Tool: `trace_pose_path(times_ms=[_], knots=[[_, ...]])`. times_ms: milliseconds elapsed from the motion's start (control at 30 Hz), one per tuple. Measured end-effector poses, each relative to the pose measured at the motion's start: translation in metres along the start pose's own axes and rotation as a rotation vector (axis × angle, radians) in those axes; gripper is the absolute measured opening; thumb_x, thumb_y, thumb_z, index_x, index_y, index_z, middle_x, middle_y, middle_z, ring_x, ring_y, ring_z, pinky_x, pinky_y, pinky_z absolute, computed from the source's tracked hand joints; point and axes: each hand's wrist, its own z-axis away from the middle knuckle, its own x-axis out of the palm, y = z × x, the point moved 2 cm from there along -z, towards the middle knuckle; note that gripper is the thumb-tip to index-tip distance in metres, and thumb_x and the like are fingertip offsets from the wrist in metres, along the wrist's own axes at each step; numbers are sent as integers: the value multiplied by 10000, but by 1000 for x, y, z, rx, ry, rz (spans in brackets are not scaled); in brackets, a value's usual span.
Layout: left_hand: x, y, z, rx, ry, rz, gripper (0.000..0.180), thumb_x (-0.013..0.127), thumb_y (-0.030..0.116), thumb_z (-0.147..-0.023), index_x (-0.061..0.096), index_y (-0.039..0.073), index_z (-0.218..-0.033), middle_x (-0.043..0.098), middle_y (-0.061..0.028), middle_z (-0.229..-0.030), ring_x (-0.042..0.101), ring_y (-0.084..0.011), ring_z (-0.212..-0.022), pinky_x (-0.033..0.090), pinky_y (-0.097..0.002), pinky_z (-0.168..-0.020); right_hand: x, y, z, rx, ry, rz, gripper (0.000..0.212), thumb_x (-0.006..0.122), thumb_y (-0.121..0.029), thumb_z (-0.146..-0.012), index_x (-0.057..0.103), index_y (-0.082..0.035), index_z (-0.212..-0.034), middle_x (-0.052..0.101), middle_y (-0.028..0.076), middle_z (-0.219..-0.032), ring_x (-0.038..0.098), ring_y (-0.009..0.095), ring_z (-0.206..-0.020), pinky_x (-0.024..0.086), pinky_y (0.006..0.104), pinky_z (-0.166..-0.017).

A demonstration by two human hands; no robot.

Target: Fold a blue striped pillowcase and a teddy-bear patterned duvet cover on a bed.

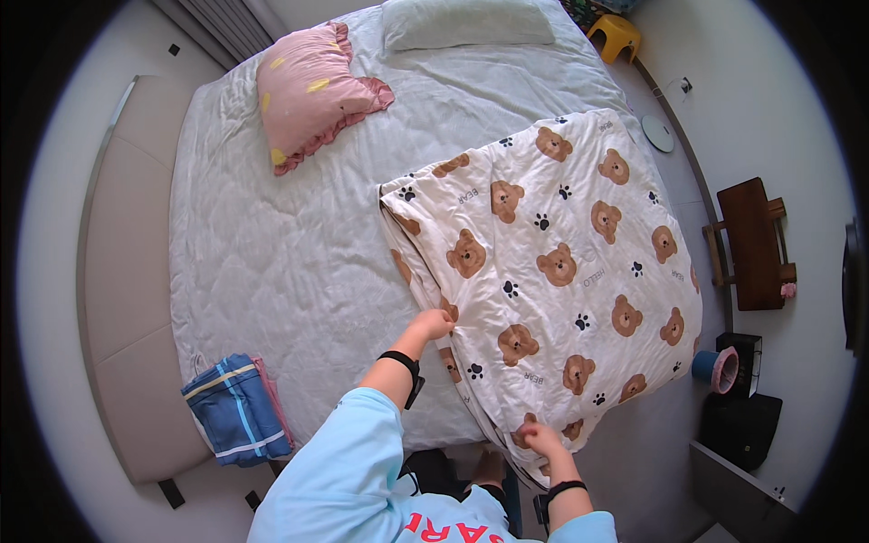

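A white quilt (579, 294) printed with brown bear heads and black paw prints lies folded in layers over the right part of the bed. My left hand (434, 324) is closed on the quilt's left folded edge, about midway along it. Close to the bed's near edge, my right hand (541, 441) pinches the quilt by its near corner. Below that hand the quilt's near end hangs toward my legs. Black bands circle both my wrists.
On the pale grey bedsheet (299, 244) lie a pink ruffled pillow (303, 90) at far left and a grey-green pillow (466, 24) at the far end. Folded blue cloth (237, 412) sits near left. Right of the bed stand a brown wooden stool (753, 244) and a blue bin (709, 366).
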Motion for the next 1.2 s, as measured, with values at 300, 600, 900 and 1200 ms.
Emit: trace_pose_path(times_ms=[300,600,900,1200], knots=[[-53,-34,-40,67,427,653,351,611,209,-786,573,11,-1073,617,-65,-878,565,-135,-747,464,-277,-649,23,-221,-143,-235,458,207,365,641,-256,-710,575,-110,-1038,563,97,-929,545,272,-904,462,372,-757],[-111,-23,-80,151,598,1327,498,660,162,-766,418,30,-1180,550,-13,-908,474,-84,-662,386,-229,-524,3,-216,-166,-139,576,351,423,666,-186,-659,496,-137,-1043,514,78,-995,503,282,-975,446,387,-811],[-161,-48,-135,185,778,1485,125,599,64,-802,531,60,-906,562,-24,-662,507,-129,-523,392,-247,-471,0,-184,-168,-190,388,-241,214,591,-151,-772,640,-73,-965,644,78,-800,598,185,-700,471,282,-671],[-218,-70,-108,43,655,1096,327,562,114,-796,468,31,-1098,563,-32,-932,527,-133,-849,444,-315,-686,48,-211,-156,-308,572,47,393,675,-145,-705,573,-96,-1081,581,83,-923,562,221,-870,460,324,-754]])
